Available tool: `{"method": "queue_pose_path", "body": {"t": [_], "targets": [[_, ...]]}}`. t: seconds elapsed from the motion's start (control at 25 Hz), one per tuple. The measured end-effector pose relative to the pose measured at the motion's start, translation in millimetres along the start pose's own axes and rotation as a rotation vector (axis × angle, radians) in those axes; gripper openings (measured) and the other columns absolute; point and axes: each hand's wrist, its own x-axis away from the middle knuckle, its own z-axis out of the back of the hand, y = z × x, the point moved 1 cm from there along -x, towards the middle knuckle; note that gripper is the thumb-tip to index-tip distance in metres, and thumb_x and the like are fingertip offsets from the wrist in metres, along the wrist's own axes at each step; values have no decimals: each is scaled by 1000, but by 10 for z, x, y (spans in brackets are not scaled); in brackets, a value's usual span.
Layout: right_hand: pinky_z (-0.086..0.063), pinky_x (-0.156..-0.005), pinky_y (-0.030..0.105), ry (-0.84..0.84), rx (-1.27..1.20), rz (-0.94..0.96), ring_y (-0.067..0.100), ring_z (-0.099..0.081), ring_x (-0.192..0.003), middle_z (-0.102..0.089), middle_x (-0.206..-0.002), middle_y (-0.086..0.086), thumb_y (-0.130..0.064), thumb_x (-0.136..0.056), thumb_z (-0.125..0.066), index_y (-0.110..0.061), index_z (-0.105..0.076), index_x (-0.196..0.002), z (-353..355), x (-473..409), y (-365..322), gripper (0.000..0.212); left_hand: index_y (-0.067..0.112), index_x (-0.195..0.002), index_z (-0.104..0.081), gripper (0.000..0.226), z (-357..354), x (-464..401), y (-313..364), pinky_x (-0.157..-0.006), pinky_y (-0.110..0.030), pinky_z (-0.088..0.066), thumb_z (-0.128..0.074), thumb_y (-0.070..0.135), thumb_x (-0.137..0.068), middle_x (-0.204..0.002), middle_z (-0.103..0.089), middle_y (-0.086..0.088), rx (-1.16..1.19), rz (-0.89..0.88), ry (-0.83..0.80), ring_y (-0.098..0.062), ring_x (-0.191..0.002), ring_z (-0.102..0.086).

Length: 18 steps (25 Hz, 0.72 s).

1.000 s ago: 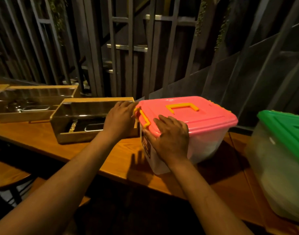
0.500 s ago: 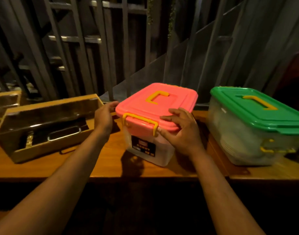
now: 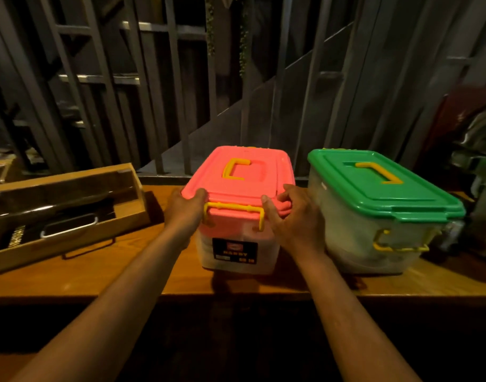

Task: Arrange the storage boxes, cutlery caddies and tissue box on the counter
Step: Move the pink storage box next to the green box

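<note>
Dark label [image 3: 234, 249] on pink-lidded storage box [image 3: 237, 216], print too blurred to read

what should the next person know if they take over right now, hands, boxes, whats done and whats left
Left hand: closed on the near left corner of the pink-lidded box.
Right hand: grip on its near right corner.
The box stands on the counter, close beside the green-lidded box; a wooden cutlery caddy lies to the left.
Done: both boxes side by side.
Left: release, square up the caddy. No tissue box in view.
</note>
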Motion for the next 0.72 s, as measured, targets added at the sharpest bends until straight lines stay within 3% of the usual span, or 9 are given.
{"method": "queue_pose_path", "body": {"t": [0.16, 0.28, 0.4, 0.52, 0.6, 0.72], "targets": [[-49, -70, 37, 26, 76, 34, 26, -62, -86, -66, -93, 2, -51, -90, -51, -18, -59, -100, 222, -81, 376, 36, 15, -123, -55, 47, -414, 293, 75, -89, -42, -50, -60, 42, -85, -121, -62, -10, -51, -7, 95, -33, -108, -58], [-47, -93, 45, 61, 120, 163, 33, -60, -112, -68, -116, 8, -41, -93, -48, -15, -66, -108, 352, -15, 651, 35, 11, -125, -54, 50, -630, 451, 95, -84, -40, -47, -58, 41, -86, -122, -61, -13, -89, -13, 182, -37, -109, -57], [-33, -110, 51, 35, 289, 236, 33, -49, -130, -64, -128, 6, -35, -92, -47, -15, -65, -117, 468, -26, 762, 36, 9, -126, -53, 51, -796, 510, 108, -83, -40, -44, -57, 42, -86, -123, -60, -16, -118, -16, 229, -39, -109, -56], [-16, -115, 57, 53, 364, 236, 30, -52, -125, -68, -120, -1, -33, -85, -51, -20, -67, -110, 550, -89, 793, 32, 11, -127, -52, 52, -905, 590, 141, -83, -41, -46, -57, 42, -85, -123, -60, -16, -125, -13, 251, -39, -108, -56], [-18, -114, 58, 82, 332, 231, 28, -58, -116, -69, -117, 0, -33, -82, -54, -20, -68, -107, 564, -118, 865, 31, 11, -127, -52, 50, -965, 622, 171, -78, -38, -43, -57, 40, -87, -123, -61, -15, -128, -19, 250, -37, -108, -57], [-23, -112, 53, 96, 318, 237, 27, -61, -112, -69, -119, 0, -36, -83, -56, -20, -68, -108, 557, -99, 914, 33, 11, -128, -51, 50, -992, 593, 192, -82, -40, -46, -56, 40, -87, -122, -60, -14, -138, -25, 216, -36, -107, -57]]}}
